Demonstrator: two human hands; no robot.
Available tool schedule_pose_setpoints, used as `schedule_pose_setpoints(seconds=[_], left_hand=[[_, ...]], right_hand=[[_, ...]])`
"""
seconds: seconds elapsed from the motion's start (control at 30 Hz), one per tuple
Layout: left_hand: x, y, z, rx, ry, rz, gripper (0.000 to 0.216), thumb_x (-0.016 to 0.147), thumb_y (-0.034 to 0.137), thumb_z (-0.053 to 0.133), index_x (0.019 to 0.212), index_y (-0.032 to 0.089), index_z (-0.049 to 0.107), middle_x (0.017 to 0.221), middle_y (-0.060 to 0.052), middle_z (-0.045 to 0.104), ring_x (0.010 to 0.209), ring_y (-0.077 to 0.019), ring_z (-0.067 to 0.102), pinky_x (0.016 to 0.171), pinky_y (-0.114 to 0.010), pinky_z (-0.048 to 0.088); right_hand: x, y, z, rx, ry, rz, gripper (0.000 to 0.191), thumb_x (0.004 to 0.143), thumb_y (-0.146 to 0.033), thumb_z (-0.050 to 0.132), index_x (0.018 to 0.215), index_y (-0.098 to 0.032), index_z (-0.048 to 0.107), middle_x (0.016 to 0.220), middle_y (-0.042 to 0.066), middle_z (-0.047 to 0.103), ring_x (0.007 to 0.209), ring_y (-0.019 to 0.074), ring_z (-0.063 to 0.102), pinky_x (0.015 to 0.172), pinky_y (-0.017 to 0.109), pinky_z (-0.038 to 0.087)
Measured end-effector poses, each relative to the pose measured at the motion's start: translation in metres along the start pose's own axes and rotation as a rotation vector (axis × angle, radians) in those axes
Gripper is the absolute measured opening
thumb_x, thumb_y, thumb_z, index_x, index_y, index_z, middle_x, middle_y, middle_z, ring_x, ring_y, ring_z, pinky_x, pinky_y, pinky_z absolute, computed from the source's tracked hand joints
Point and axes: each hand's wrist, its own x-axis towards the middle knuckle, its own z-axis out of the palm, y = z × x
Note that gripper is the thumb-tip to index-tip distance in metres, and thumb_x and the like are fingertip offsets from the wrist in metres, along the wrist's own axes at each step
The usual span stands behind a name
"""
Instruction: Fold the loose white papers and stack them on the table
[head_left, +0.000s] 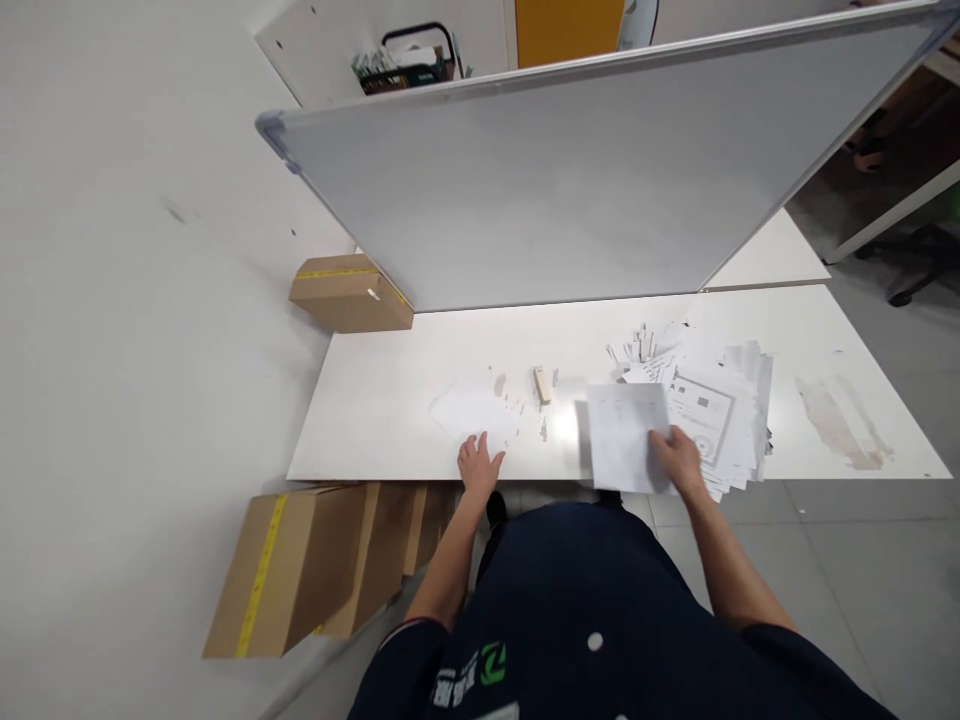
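Observation:
My left hand (478,465) lies with fingers spread at the lower edge of a white paper sheet (471,408) on the table. Between the thumb and fingers of my right hand (679,458) is the right edge of another sheet of paper (624,435), held over the table's front edge. Just beyond that hand spreads a loose pile of printed papers (739,400), the top one bearing a bordered print and a round stamp. A small beige stapler-like block (541,385) rests on the table between my hands.
A large whiteboard (570,180) stands upright along the back of the white table (375,400). One cardboard box (349,300) sits at the back left corner; several more boxes (270,570) stand below on the left. Narrow paper strips (640,345) lie behind the pile.

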Motion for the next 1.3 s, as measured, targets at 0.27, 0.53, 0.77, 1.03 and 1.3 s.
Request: schedule_pose_setpoints(seconds=[0.27, 0.53, 0.77, 1.03, 1.3], left_hand=[[0.002, -0.026, 0.002, 0.039, -0.052, 0.294, 0.024, 0.082, 0.030, 0.041, 0.092, 0.016, 0.058, 0.099, -0.012, 0.052, 0.098, -0.0232, 0.045, 0.089, -0.037, 0.034], [0.009, -0.033, -0.002, -0.055, -0.070, 0.243, 0.017, 0.079, 0.031, 0.048, 0.084, 0.021, 0.061, 0.094, -0.007, 0.056, 0.095, -0.0200, 0.047, 0.086, -0.033, 0.036], [-0.005, -0.021, -0.009, -0.236, 0.044, 0.090, 0.026, 0.084, 0.022, 0.033, 0.082, 0.018, 0.059, 0.086, -0.007, 0.059, 0.088, -0.0177, 0.052, 0.080, -0.032, 0.040], [-0.051, 0.010, -0.016, -0.481, 0.038, 0.103, 0.022, 0.083, 0.025, 0.036, 0.082, 0.019, 0.057, 0.087, -0.006, 0.060, 0.088, -0.0154, 0.052, 0.081, -0.029, 0.040], [-0.070, 0.019, -0.006, -0.442, -0.243, 0.442, 0.020, 0.082, 0.029, 0.041, 0.080, 0.020, 0.059, 0.082, -0.007, 0.059, 0.087, -0.0169, 0.051, 0.083, -0.030, 0.039]], right_hand=[[0.046, 0.053, -0.061, -0.108, 0.272, 0.293, 0.052, 0.068, -0.034, 0.051, 0.112, -0.007, 0.049, 0.095, 0.020, 0.056, 0.088, 0.0313, 0.052, 0.072, 0.042, 0.041], [0.010, -0.006, -0.006, -0.057, 0.124, -0.127, 0.051, 0.077, -0.038, 0.042, 0.120, -0.011, 0.043, 0.111, 0.018, 0.046, 0.086, 0.0237, 0.053, 0.079, 0.037, 0.041], [-0.036, -0.081, 0.079, 0.206, -0.449, -0.280, 0.026, 0.079, -0.035, 0.045, 0.096, -0.019, 0.055, 0.088, 0.007, 0.059, 0.070, 0.0153, 0.057, 0.070, 0.028, 0.044], [-0.034, -0.114, 0.117, 0.806, -1.082, 0.334, 0.057, 0.071, -0.068, 0.038, 0.086, -0.014, 0.049, 0.076, 0.009, 0.061, 0.060, 0.0155, 0.060, 0.059, 0.031, 0.051], [-0.020, -0.082, 0.131, 0.258, -0.833, 0.089, 0.016, 0.065, -0.028, 0.063, 0.068, -0.013, 0.055, 0.063, 0.004, 0.060, 0.057, 0.0147, 0.057, 0.046, 0.021, 0.042]])
